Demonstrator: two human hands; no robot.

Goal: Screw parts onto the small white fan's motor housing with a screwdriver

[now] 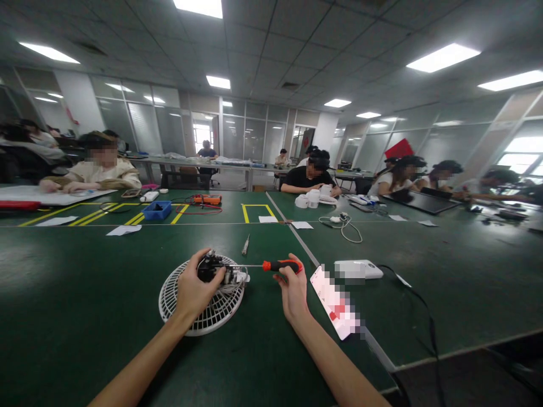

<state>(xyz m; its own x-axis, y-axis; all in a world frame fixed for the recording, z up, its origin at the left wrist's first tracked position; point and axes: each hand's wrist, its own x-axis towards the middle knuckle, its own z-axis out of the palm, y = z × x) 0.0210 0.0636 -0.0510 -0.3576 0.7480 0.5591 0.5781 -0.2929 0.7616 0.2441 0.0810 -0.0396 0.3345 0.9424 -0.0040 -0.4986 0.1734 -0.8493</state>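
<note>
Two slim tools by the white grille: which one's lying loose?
The small pale tool on the green table, just past the grille's far right edge. No hand touches it; the other, a red-and-black screwdriver, is in the right hand.

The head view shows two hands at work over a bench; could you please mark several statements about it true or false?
1. The right hand holds a red-and-black screwdriver. True.
2. The left hand is empty. False: the left hand grips a black assembly.
3. A white grille lies beneath the black assembly. True.
4. The blue bin is at the view's right edge. False: the blue bin is left of centre.
</note>
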